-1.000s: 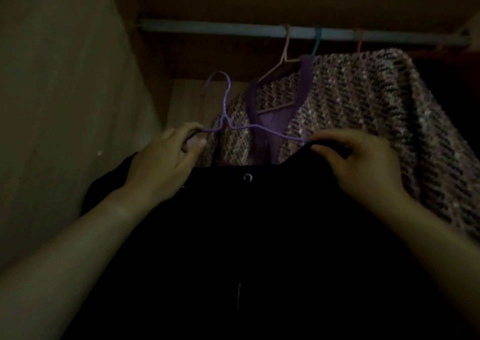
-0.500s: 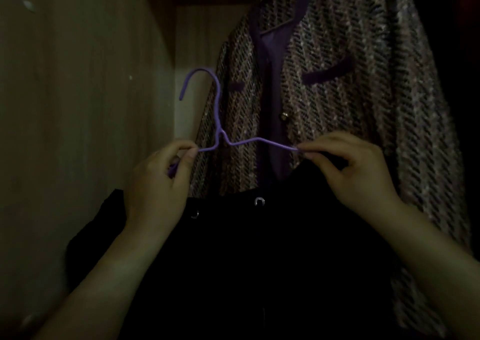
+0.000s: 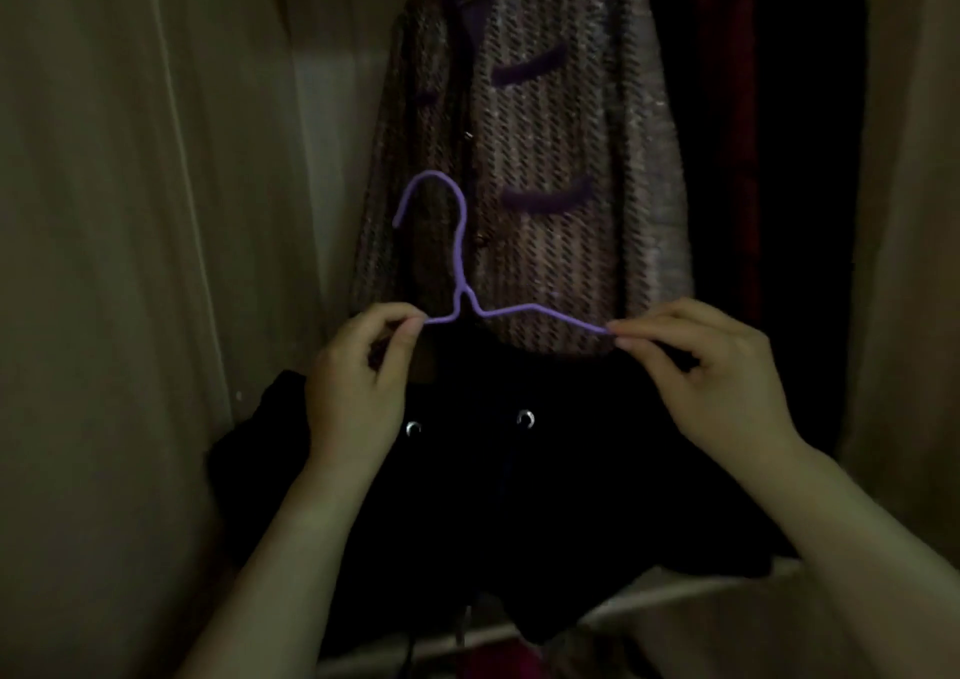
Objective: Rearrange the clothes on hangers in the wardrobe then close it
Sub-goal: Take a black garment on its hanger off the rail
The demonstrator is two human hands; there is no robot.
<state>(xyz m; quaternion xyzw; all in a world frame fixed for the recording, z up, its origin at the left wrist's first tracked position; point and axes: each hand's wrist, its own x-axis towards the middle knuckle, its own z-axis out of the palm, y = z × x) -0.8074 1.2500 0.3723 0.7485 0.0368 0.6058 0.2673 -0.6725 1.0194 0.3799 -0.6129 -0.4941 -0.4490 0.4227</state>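
A purple wire hanger (image 3: 459,263) stands upright in front of me, its hook pointing left. A black garment (image 3: 498,491) with two metal eyelets hangs from it and covers its lower bar. My left hand (image 3: 358,387) pinches the hanger's left shoulder together with the black cloth. My right hand (image 3: 711,377) pinches the right shoulder the same way. Behind them hangs a pink and purple tweed jacket (image 3: 540,159) with dark purple pocket trims; its hanger and the rail are out of view.
The wardrobe's pale left wall (image 3: 130,263) is close beside my left arm. A dark red garment (image 3: 727,133) hangs to the right of the jacket. A light panel (image 3: 914,211) stands at the far right. The wardrobe's pale bottom ledge (image 3: 675,595) shows below the black garment.
Both hands have lowered the hanger and black garment well below the rail, which has left the view. The view now looks lower, at the jacket's pockets and hem.
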